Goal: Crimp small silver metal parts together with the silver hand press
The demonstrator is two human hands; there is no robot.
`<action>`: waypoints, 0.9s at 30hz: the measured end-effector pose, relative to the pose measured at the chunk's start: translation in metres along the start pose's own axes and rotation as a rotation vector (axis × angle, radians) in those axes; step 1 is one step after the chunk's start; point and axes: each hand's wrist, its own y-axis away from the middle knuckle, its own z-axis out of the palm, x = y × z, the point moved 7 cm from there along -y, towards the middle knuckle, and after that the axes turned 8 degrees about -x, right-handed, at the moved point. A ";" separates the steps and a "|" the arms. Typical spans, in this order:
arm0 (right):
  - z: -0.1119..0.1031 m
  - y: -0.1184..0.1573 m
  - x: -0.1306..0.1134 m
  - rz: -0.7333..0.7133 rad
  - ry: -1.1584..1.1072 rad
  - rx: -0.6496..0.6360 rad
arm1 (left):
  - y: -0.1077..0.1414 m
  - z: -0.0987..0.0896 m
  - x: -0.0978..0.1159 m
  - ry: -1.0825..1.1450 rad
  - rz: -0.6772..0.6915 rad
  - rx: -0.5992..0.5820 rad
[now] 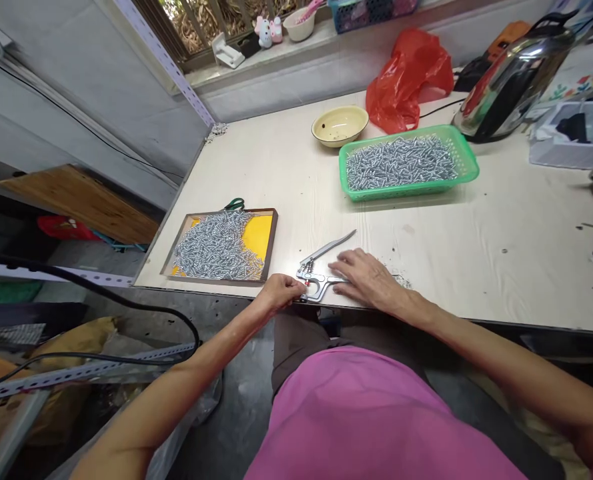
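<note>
A silver hand-press plier point(321, 281) with a raised lever lies at the table's front edge, its jaw pointing left. My left hand point(280, 292) is closed in a pinch at the plier's jaw, beside a small red part; what sits between the fingertips is too small to name. My right hand point(369, 279) rests over the plier's lower handle, its fingers apart. Left of the plier, a shallow tray point(275, 243) with a yellow bottom holds a heap of small silver metal pieces. A green basket point(406, 193) farther back is filled with similar pieces.
Green-handled scissors point(235, 204) stick out behind the tray. A cream bowl point(340, 127), a red plastic bag point(409, 80), a steel kettle point(516, 80) and a white bin point(556, 150) stand along the back and right. A black cable point(126, 287) hangs at the left.
</note>
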 end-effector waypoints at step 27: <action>-0.009 -0.014 0.008 -0.011 0.046 -0.040 | 0.021 0.029 0.064 -0.843 0.610 0.331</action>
